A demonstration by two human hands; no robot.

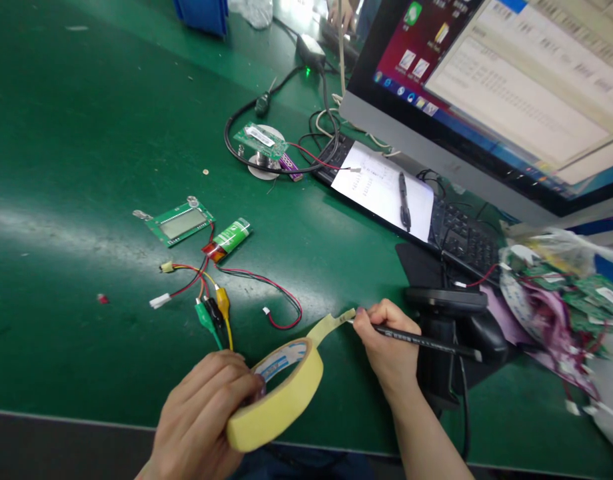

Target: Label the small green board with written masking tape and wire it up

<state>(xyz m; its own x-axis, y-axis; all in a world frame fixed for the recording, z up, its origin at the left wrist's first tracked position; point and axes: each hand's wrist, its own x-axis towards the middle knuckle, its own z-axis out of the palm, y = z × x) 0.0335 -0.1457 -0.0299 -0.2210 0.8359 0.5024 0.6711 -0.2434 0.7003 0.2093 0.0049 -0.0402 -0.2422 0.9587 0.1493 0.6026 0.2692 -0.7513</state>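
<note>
Under both hands, green bench (76, 147), glossy, stretching far beyond them, dark front edge just below. Left hand (206, 413) closed round a roll of yellow masking tape (281, 393), thumb inside the core, roll held above the bench edge. Right hand (386, 347) pinched shut on the loose tape end (336, 322) pulled out from the roll, a black pencil (426, 341) tucked along the same fingers, pointing away to the right. Ahead of the left hand: crocodile clips (214, 313) on coloured wires, a small green battery (231, 237), a display board (179, 223). Farther off, a second circuit board (261, 140) on a round stand, ringed by black cable. Beyond the right hand: keyboard (461, 237) half covered by a paper sheet (381, 190) with a pen (404, 200); monitor (501, 87) cut off at top and right, screen text too blurred to read. Right of that hand, a clear bag (561, 280) heaped with green boards, contents tangled and hard to separate. Far back, blue bin (201, 15) cropped at the top, inside hidden.
</note>
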